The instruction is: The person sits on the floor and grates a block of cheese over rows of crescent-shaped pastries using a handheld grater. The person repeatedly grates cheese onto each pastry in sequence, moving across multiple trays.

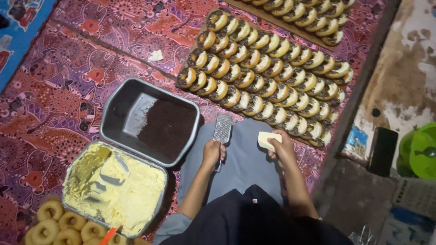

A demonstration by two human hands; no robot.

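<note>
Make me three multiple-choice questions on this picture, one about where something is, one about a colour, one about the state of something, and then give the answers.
1. Where does the tray of dark sprinkles sit relative to the tray of yellow cream?
A. Just beyond it, farther from the person
B. On the board of doughnuts
C. In the person's lap

2. What colour is the block in the right hand?
A. Dark brown
B. Pale yellow
C. Green

3. How is the small metal grater held?
A. Lying loose on the cloth
B. Stuck in the cream
C. By its handle in the left hand

Answers: 1 A, the two trays lie corner to corner, sprinkles farther away. 2 B, the block is pale yellow. 3 C, the fingers wrap the handle, the grating face pointing away from the person.
</note>
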